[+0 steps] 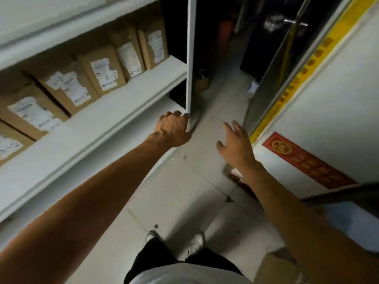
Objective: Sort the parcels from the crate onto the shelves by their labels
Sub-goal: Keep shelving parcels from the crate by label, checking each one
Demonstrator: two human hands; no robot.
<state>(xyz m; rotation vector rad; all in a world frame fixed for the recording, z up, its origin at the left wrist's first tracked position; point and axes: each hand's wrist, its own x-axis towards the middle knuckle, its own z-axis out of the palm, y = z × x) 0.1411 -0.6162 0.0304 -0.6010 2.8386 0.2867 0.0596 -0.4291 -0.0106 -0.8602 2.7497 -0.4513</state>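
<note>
Head view looks down on two bare arms stretched forward. Left hand (173, 130) has its fingers curled over the front corner of the white shelf unit, at the foot of the upright post (190, 58); its grip is closed loosely on that edge and holds no parcel. Right hand (235, 140) hangs apart from it over the tiled floor (180, 191), fingers spread wide, its grip open and touching nothing. Just left of the left hand runs the middle shelf (98, 128), where a row of brown cardboard parcels (102, 68) stands side by side, each with a white label facing out; handwritten marks on some begin with "A", the rest too blurred to read. Beyond the post a narrow dark aisle leads back. To the right stands a white wall with a yellow strip (303, 72) and a red sign (307, 160). Another cardboard box (274, 267) lies at the lower right, under the right forearm
</note>
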